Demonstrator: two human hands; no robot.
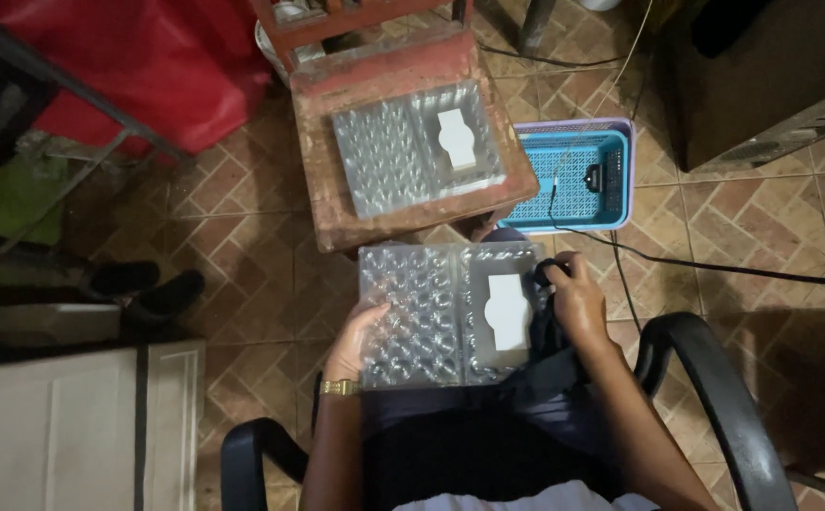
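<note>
A clear plastic blister tray [422,312] with rows of round pockets and a white block [507,310] in its right half lies on my lap. My left hand [356,343], with a gold watch on the wrist, grips the tray's left edge from below. My right hand [575,301] rests at the tray's right edge, fingers curled around a small black object [552,272]; a dark strap or cloth hangs below it. A second, similar clear tray [389,151] with a white block [457,140] lies on a small wooden stool [337,213] in front of me.
A blue plastic basket [611,203] inside a purple one stands right of the stool, with a black cable [715,267] running across the tiled floor. Black chair armrests [715,378] flank me. A red sheet [148,57] is far left, a white panel [72,426] near left.
</note>
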